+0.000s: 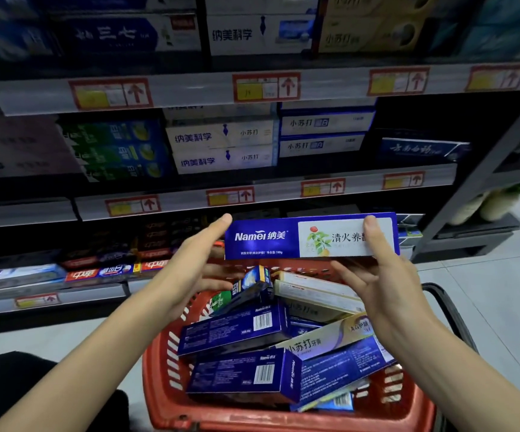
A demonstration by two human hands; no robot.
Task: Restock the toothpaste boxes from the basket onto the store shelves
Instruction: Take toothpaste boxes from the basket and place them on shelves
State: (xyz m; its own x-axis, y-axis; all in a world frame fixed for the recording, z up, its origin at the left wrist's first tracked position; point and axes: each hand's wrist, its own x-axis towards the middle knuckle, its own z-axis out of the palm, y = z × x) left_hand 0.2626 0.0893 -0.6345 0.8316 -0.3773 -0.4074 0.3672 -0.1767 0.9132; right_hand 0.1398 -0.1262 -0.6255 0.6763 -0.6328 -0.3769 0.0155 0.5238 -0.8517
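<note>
The person holds one blue toothpaste box [268,238] flat and lengthwise in the air, just above the red basket [158,363] and in front of the lowest part of the store shelves [190,92]. The printed front of the box, with white letters and a white panel showing a plant, faces the camera. The right hand [386,285] grips the right end of this box: its thumb lies across the white panel and its fingers are spread under the bottom edge. The left hand [190,263] is opened, with the tip of its straight thumb touching the upper left corner of the box and its fingers reaching below the left end; whether those fingers touch the box I cannot tell. The basket stands on the pale tiled floor [486,291], close to the person, and a black handle [448,307] shows at its right side. Inside it lie many more toothpaste boxes in the basket [236,332], mostly dark blue with barcodes upward, some cream and some light blue, piled across each other at different angles. On the shelves, stacked boxes fill most rows, among them white ones [221,148] on the middle shelf, and red and yellow price labels [266,87] with arrows sit along the front rails.
</note>
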